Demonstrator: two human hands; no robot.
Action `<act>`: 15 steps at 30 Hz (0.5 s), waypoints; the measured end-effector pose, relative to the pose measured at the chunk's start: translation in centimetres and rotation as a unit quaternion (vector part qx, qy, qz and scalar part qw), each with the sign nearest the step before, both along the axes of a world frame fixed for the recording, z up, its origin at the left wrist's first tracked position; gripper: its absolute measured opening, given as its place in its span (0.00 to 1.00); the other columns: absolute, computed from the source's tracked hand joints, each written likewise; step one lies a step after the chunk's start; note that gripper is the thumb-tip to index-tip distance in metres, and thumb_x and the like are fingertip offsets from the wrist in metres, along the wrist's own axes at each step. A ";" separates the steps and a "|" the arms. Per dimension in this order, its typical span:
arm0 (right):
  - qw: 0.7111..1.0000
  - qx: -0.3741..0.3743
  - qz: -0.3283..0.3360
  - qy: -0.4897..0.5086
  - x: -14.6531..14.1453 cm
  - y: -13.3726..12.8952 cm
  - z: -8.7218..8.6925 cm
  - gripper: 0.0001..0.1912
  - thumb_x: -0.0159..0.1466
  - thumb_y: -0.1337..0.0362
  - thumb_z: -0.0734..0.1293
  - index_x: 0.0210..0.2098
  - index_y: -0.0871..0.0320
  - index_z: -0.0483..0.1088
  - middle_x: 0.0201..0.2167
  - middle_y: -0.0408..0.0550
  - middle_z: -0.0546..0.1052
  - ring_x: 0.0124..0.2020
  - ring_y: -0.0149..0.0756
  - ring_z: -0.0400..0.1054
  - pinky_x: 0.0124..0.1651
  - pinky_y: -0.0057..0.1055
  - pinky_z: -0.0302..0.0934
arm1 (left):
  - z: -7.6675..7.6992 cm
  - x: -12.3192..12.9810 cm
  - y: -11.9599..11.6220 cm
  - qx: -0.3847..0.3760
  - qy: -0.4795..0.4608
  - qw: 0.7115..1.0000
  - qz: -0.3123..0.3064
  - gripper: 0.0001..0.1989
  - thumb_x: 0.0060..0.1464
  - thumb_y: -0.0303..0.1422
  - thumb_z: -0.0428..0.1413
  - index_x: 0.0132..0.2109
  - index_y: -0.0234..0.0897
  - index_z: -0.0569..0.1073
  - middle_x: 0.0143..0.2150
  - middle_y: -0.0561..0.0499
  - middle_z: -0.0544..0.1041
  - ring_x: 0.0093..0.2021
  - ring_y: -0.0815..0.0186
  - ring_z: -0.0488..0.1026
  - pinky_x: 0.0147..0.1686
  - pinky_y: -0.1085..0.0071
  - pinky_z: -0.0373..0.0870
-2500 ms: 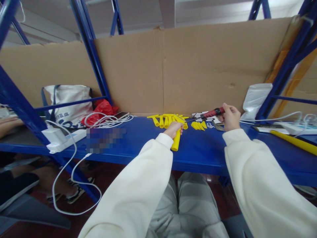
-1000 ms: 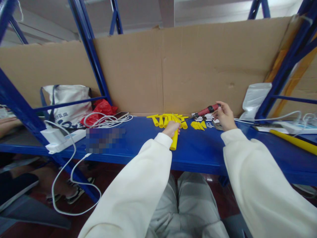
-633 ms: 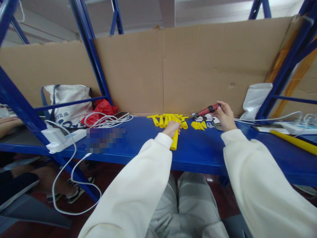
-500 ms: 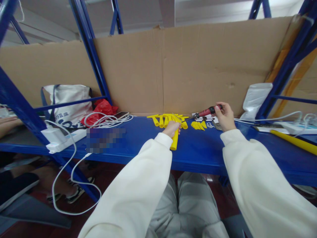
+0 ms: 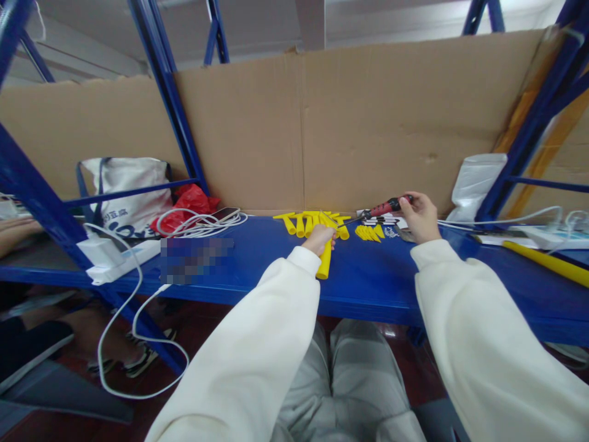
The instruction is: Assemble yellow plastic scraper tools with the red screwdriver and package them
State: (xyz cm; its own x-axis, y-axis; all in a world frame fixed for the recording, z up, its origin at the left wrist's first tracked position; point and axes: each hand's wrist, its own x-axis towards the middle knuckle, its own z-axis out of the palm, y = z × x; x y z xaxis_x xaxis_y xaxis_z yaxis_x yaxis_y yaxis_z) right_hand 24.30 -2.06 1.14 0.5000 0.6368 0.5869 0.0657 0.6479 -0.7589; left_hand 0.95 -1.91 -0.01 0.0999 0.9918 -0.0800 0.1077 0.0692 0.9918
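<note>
My left hand (image 5: 321, 239) is closed around a yellow plastic handle (image 5: 324, 264), whose round end points toward me. In my right hand (image 5: 419, 216) is the back end of a red and black screwdriver (image 5: 383, 209), gripped between the fingertips. Its thin shaft runs left and down to the yellow piece by my left hand; the exact contact at the tip is too small to make out. Behind my left hand lie several yellow T-shaped handles (image 5: 300, 225). Small flat yellow pieces (image 5: 367, 233) are grouped between my hands, with tiny metallic-looking parts (image 5: 391, 232) beside them.
A blue shelf top (image 5: 257, 258) is backed by a cardboard panel (image 5: 368, 123). Left are a power strip (image 5: 124, 261), white cables (image 5: 202, 227), a red plastic bag (image 5: 196, 199) and a cloth bag (image 5: 133, 190). A yellow tube (image 5: 547, 261) lies right. Another person's arm (image 5: 18, 230) shows far left.
My right hand has shifted very slightly to the right and down at the screwdriver's end. My left hand and the yellow handle stay in place.
</note>
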 end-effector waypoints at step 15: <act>0.997 -0.078 -0.007 0.013 -0.3 -1.4 0.3 0.20 0.53 0.50 0.79 0.23 0.55 0.69 0.12 0.36 0.64 0.11 0.28 0.56 0.10 0.26 0.48 | -0.1 0.0 0.2 0.001 -0.004 1.000 -0.015 0.09 0.53 0.20 0.55 0.32 0.38 0.66 0.22 0.57 0.63 0.20 0.72 0.60 0.23 0.74 0.60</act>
State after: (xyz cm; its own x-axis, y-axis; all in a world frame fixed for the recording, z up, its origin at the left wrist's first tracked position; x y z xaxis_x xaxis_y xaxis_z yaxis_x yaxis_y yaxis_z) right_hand 24.01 -3.44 1.42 0.5237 0.7116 0.4683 0.0539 0.5210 -0.8519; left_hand 0.97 -1.69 -0.07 0.1298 0.9886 -0.0768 0.1017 0.0638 0.9928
